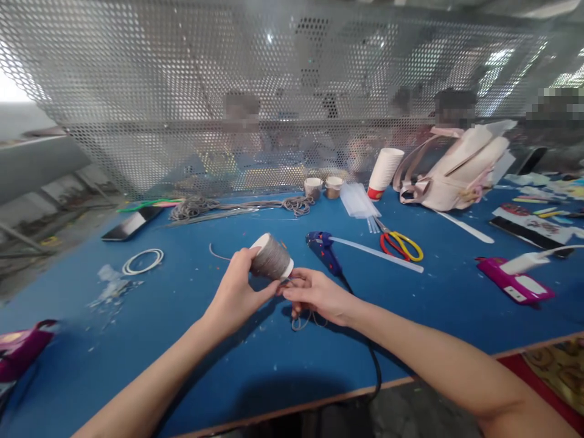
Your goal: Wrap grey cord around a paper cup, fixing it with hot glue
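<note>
My left hand [238, 286] grips a paper cup wrapped in grey cord [272, 258], held on its side above the blue table [191, 340]. My right hand [314, 294] is just right of the cup, fingers pinched on the loose end of the grey cord [302, 319], which loops down below the hand. A blue glue gun [325, 249] lies just behind my right hand, its black cable running toward the table's front edge.
Red-and-yellow scissors [401, 243], a stack of paper cups [384, 173], two small wrapped cups [323, 186], cord bundles [196, 208], a phone [130, 224], a white ring [142, 261], a pink bag [456, 170] and a magenta glue gun [517, 281] lie around. A perforated metal screen stands behind; people sit beyond it.
</note>
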`<state>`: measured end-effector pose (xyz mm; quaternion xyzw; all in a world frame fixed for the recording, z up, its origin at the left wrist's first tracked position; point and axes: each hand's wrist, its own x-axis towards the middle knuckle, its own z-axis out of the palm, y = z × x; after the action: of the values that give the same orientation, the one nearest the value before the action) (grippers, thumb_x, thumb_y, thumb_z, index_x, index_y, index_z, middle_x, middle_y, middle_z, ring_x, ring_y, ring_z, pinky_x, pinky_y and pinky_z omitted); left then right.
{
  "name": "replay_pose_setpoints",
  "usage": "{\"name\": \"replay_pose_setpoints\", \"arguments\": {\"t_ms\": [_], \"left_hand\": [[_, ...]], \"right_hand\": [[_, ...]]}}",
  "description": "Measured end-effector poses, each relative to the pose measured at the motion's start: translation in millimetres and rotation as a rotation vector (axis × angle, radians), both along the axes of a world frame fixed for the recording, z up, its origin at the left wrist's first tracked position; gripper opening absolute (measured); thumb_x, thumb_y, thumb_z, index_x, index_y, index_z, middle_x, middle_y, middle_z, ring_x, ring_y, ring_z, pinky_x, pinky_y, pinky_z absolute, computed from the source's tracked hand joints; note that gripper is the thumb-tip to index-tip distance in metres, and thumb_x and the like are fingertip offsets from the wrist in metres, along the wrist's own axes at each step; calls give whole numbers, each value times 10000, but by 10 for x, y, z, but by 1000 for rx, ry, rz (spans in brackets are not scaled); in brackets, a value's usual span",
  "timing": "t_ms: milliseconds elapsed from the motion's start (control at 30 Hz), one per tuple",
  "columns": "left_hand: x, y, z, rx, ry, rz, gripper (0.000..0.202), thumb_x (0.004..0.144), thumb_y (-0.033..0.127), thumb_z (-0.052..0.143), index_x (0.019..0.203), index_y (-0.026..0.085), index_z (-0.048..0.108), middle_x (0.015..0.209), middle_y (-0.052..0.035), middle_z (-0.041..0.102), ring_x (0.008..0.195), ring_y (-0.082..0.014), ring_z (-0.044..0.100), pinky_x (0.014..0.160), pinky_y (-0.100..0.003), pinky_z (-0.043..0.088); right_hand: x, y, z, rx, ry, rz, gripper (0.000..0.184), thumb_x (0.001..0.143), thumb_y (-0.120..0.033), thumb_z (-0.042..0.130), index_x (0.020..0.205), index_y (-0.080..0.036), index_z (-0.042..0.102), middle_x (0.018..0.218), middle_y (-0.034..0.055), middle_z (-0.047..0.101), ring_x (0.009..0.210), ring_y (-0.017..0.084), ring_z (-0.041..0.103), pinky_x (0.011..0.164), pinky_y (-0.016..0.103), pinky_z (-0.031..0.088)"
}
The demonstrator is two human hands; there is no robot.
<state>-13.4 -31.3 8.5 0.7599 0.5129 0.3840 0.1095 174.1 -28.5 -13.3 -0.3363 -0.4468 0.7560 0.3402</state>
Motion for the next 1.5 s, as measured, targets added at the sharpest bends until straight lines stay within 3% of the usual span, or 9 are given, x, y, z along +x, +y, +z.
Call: {"name": "replay_pose_setpoints", "arguments": {"t_ms": [133, 267, 367, 500, 700, 967, 1500], "left_hand": [[-6, 2, -26, -1, 30, -11, 416, 751, 303, 661, 1119, 190, 502, 1032, -66, 601, 950, -219, 585, 826, -365, 472], [13, -4, -41, -69, 19, -19, 425, 743, 313, 666, 1116, 180, 510, 1049, -79, 615, 964, -229, 595, 843, -381, 473], [50, -26, -35, -156, -21, -32, 457, 733, 325, 670, 1134, 183, 505, 1075, -86, 626, 990, -237, 604, 864, -391, 475], [96, -54, -1, -251, -46, -44, 472, 734, 331, 652, 1156, 190, 497, 1112, -94, 628, 1006, -239, 608, 864, -385, 479], [116, -62, 44, -300, -57, -62, 452, 715, 351, 653, 1119, 198, 520, 1066, -64, 645, 960, -224, 616, 824, -350, 483], [146, -87, 86, -340, -75, -80, 381, 717, 315, 636, 1062, 193, 533, 945, -15, 635, 802, -168, 591, 692, -283, 469], [125, -82, 63, -342, -112, -55, 391, 702, 322, 640, 1057, 197, 533, 926, -9, 638, 782, -160, 587, 698, -283, 487]], "right_hand": [[45, -42, 32, 237, -277, -129, 264, 710, -236, 744, 892, -169, 565, 695, -39, 589, 522, 77, 503, 513, 213, 404], [99, -72, 72, 606, -499, -243, 51, 793, -203, 639, 807, -170, 604, 648, -35, 568, 582, 103, 519, 566, 227, 402], [144, -82, 79, 872, -635, -304, 51, 821, -177, 616, 780, -175, 645, 624, -32, 552, 570, 104, 496, 569, 230, 386], [176, -88, 59, 1026, -691, -336, 82, 852, -165, 604, 801, -178, 668, 697, -3, 608, 583, 106, 525, 581, 227, 398], [166, -93, 37, 1125, -741, -351, 132, 887, -213, 574, 799, -193, 670, 724, 12, 630, 590, 112, 547, 594, 230, 408], [156, -91, 33, 1141, -736, -370, 120, 879, -208, 601, 776, -185, 657, 698, 2, 609, 582, 108, 536, 586, 229, 391], [155, -102, 49, 1108, -758, -384, 124, 862, -225, 618, 743, -190, 625, 678, -10, 593, 580, 107, 517, 588, 229, 379]]}}
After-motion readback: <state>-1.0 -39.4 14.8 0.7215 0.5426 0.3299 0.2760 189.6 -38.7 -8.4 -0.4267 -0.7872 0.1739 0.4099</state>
